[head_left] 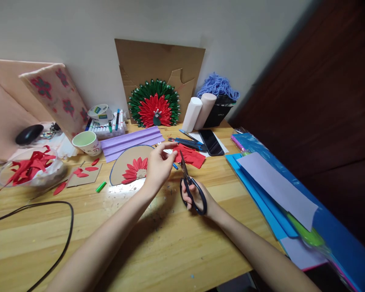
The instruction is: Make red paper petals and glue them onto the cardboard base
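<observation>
In my right hand [197,196] is a pair of scissors [185,174] with black handles, its blades pointing up and away from me. My left hand [161,162] is pinched near the blade tips, with a small red paper piece at its fingertips; its outline merges with the red crepe paper strips [193,156] behind. Left of this hand, and partly hidden by it, lies a rounded cardboard piece [118,168] with a blue edge and a fan of red petals [135,170]. Loose red petals [82,175] rest on a small cardboard square [93,177].
A peacock decoration [155,105] leans against cardboard [161,61] at the back. A bowl of red scraps [30,168], a paper cup [86,142] and a green cap [101,186] stand left. A phone [211,142] lies beyond the strips; blue folders [255,190] line the right edge.
</observation>
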`<state>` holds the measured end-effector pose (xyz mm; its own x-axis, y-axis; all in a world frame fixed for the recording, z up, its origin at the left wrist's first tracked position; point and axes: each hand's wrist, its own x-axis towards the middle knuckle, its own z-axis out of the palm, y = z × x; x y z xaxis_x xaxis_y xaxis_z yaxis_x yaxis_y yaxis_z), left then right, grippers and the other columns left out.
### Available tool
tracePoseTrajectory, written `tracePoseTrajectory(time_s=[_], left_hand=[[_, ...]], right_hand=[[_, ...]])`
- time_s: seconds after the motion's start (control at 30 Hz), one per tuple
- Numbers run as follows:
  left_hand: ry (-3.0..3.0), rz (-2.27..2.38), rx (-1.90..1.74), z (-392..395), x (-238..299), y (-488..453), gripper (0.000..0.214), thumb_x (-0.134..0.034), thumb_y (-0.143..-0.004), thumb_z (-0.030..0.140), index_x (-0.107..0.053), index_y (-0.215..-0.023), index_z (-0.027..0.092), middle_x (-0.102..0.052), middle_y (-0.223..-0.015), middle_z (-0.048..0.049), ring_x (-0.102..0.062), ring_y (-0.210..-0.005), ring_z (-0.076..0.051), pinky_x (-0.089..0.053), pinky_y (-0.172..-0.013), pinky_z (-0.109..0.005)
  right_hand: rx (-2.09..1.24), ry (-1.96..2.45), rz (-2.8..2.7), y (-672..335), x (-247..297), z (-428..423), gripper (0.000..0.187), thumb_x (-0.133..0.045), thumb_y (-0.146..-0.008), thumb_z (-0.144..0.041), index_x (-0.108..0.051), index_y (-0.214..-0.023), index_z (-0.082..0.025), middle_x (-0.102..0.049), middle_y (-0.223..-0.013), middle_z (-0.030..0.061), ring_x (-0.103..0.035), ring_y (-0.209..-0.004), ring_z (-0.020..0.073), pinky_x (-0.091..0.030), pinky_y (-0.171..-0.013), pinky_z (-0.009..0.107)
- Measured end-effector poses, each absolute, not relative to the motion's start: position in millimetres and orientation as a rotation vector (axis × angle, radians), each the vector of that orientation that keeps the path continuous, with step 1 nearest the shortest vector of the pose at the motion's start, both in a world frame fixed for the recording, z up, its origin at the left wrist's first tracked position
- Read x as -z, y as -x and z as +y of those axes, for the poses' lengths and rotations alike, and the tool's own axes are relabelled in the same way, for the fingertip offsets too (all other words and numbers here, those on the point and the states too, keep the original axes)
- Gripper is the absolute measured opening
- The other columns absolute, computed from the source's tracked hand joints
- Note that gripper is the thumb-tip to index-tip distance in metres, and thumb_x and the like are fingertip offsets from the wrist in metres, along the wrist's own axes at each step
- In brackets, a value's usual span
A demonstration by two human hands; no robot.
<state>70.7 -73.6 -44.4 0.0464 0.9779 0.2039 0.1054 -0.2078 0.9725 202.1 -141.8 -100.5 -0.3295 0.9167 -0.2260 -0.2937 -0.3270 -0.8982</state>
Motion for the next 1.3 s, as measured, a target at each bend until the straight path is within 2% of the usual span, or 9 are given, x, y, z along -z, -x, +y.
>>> tracePoseTrajectory(time_s=[0.13,0.3,0.4,0.57,0.7,0.87,1.0,1.17,1.3], left_hand=[[-1.449,1.139,-1.267,-71.0,43.2,-68.4,0.024,-0.061,-0.077,0.02,-0.069,-0.099,0.017,-0.068,-0.081,-0.0042,-0.055,-0.06,-0.011,-0.043,-0.057,-0.023],[-1.446,1.114,-1.242,-68.2,39.2,-65.3,0.025,-0.062,-0.075,0.019,-0.07,-0.099,0.017,-0.07,-0.089,-0.0057,-0.056,-0.06,-0.011,-0.043,-0.054,-0.022],[-1.449,1.11,-1.187,-66.4,36.7,-62.2,0.025,-0.061,-0.076,0.019,-0.07,-0.099,0.016,-0.07,-0.081,-0.0053,-0.058,-0.06,-0.012,-0.045,-0.055,-0.023],[-1.451,1.092,-1.152,-65.0,33.1,-58.4,0.025,-0.062,-0.075,0.019,-0.071,-0.098,0.017,-0.066,-0.066,-0.0029,-0.056,-0.056,-0.012,-0.043,-0.051,-0.022],[-1.48,1.024,-1.103,-62.8,32.9,-57.0,0.024,-0.064,-0.073,0.02,-0.072,-0.096,0.017,-0.07,-0.078,-0.0052,-0.055,-0.056,-0.011,-0.044,-0.051,-0.022],[-1.513,0.984,-1.027,-60.9,29.8,-53.8,0.025,-0.065,-0.072,0.019,-0.071,-0.096,0.018,-0.071,-0.094,-0.0079,-0.057,-0.061,-0.011,-0.046,-0.055,-0.023],[-1.542,0.983,-0.926,-62.2,23.3,-50.2,0.023,-0.063,-0.074,0.017,-0.071,-0.095,0.019,-0.07,-0.095,-0.0083,-0.059,-0.064,-0.012,-0.046,-0.054,-0.022],[-1.546,0.969,-0.913,-62.3,17.8,-45.4,0.02,-0.064,-0.073,0.015,-0.071,-0.091,0.02,-0.07,-0.087,-0.0072,-0.06,-0.062,-0.012,-0.046,-0.053,-0.023],[-1.455,0.98,-0.943,-60.8,21.1,-44.4,0.028,-0.071,-0.067,0.016,-0.067,-0.094,0.017,-0.069,-0.089,-0.008,-0.063,-0.066,-0.014,-0.049,-0.054,-0.024]], right_hand=[[-1.666,1.042,-1.121,-202.5,100.5,-144.3,0.059,-0.063,-0.057,-0.074,-0.043,-0.071,-0.02,-0.038,-0.043,-0.0108,-0.033,-0.031,0.0042,-0.035,-0.029,0.017],[-1.571,1.085,-1.251,-204.6,101.7,-147.0,0.057,-0.055,-0.064,-0.075,-0.043,-0.075,-0.02,-0.037,-0.044,-0.0103,-0.033,-0.033,0.0052,-0.034,-0.03,0.018],[-1.553,1.101,-1.298,-206.0,100.6,-147.5,0.058,-0.053,-0.065,-0.076,-0.043,-0.075,-0.02,-0.039,-0.044,-0.0099,-0.034,-0.033,0.0055,-0.033,-0.031,0.018],[-1.557,1.11,-1.286,-205.1,97.5,-147.8,0.065,-0.05,-0.058,-0.083,-0.043,-0.074,-0.02,-0.039,-0.044,-0.0099,-0.034,-0.032,0.0054,-0.033,-0.031,0.018],[-1.686,1.033,-1.205,-203.9,100.7,-147.4,0.072,-0.047,-0.051,-0.088,-0.043,-0.073,-0.019,-0.042,-0.042,-0.0091,-0.039,-0.032,0.0067,-0.035,-0.033,0.018],[-1.697,0.97,-1.189,-205.8,107.5,-147.0,0.071,-0.049,-0.053,-0.086,-0.045,-0.074,-0.018,-0.044,-0.042,-0.0081,-0.042,-0.032,0.0068,-0.036,-0.034,0.018],[-1.733,0.976,-1.166,-205.7,102.5,-146.7,0.069,-0.054,-0.052,-0.084,-0.045,-0.072,-0.018,-0.043,-0.042,-0.0089,-0.039,-0.031,0.0054,-0.036,-0.033,0.017],[-1.806,0.973,-1.11,-203.7,92.0,-146.1,0.065,-0.063,-0.05,-0.078,-0.044,-0.069,-0.019,-0.04,-0.044,-0.0103,-0.036,-0.031,0.004,-0.036,-0.031,0.017],[-1.751,0.99,-1.151,-204.7,92.0,-146.5,0.067,-0.058,-0.051,-0.081,-0.044,-0.07,-0.019,-0.04,-0.043,-0.01,-0.037,-0.031,0.0039,-0.035,-0.031,0.016]])
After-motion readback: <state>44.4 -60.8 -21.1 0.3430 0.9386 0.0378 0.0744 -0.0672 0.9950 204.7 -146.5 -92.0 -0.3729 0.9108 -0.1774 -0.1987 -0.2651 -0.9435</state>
